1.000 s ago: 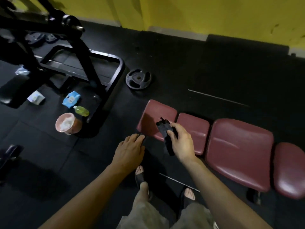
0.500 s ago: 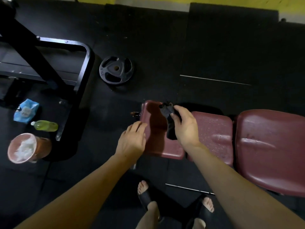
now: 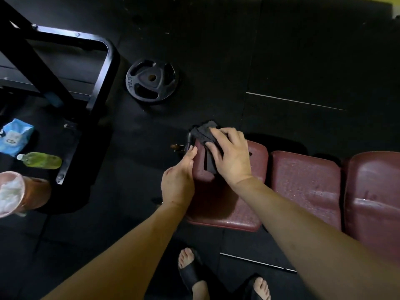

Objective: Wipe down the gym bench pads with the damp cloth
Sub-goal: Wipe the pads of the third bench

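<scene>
A maroon gym bench runs rightward from the middle of the head view in three visible pads: a left end pad (image 3: 225, 211), a middle pad (image 3: 307, 187) speckled with droplets, and a larger right pad (image 3: 374, 198). My right hand (image 3: 232, 156) presses a dark cloth (image 3: 204, 135) flat onto the far left corner of the end pad, fingers spread over it. My left hand (image 3: 179, 178) rests against that pad's left edge, fingers straight, holding nothing.
A black weight plate (image 3: 151, 80) lies on the dark rubber floor behind the bench. At the left are a black machine frame (image 3: 101, 70), a green bottle (image 3: 41, 160), a blue packet (image 3: 14, 137) and a pink cup (image 3: 19, 194). My sandalled feet (image 3: 192, 269) stand below.
My right hand has carried the cloth to the far left corner of the end pad and flattened onto it. My left hand moved up to the pad's left edge. The camera tilted further down.
</scene>
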A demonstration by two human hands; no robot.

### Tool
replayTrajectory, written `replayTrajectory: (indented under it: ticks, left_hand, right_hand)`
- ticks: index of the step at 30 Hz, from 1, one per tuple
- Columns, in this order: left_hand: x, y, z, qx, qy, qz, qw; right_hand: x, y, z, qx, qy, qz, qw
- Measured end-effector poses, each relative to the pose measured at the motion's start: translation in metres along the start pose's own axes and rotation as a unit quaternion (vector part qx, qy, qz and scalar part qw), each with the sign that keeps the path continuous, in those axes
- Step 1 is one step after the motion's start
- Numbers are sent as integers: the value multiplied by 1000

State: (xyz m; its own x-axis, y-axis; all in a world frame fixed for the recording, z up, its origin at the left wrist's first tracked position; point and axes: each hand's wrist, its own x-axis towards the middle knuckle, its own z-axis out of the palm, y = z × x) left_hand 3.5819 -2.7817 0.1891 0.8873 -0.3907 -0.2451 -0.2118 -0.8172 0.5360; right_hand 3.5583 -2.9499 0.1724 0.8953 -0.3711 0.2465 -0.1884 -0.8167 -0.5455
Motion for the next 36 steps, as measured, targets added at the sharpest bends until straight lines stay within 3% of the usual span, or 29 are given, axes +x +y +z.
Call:
replayTrajectory:
  ticks: [4, 12, 18, 22, 27, 30, 33, 36]
  left_hand:
    - [-1, 4, -5, -16, 9, -19, 1000]
    - [-3, -4, 7, 44, 27, 4, 999]
    - [-2, -6, 11, 76, 30, -3, 997]
    - [-6, 2, 5, 70, 25, -11, 997]
    - [-6, -9, 1, -120, -6, -36, 992]
    - [-10, -17, -5, -167, -16, -17, 986]
    - [-29, -29, -9, -89, -36, 8, 995]
    - [-57, -42, -7, -108, -18, 24, 994]
  right_hand:
    - [-5, 23, -8, -12, 1, -22, 1000]
    - [-36, 25, -5, -18, 84, 157, 984]
    - [-9, -3, 11, -23, 63, 51, 996]
    - [-30, 2, -2, -6, 45, 51, 998]
    - [-115, -15, -14, 23, -15, 28, 999]
    - [-92, -16, -9, 13, 9, 31, 999]
    - [-22, -22, 6, 14, 65, 31, 997]
    - [-13, -35, 8, 0, 75, 32, 997]
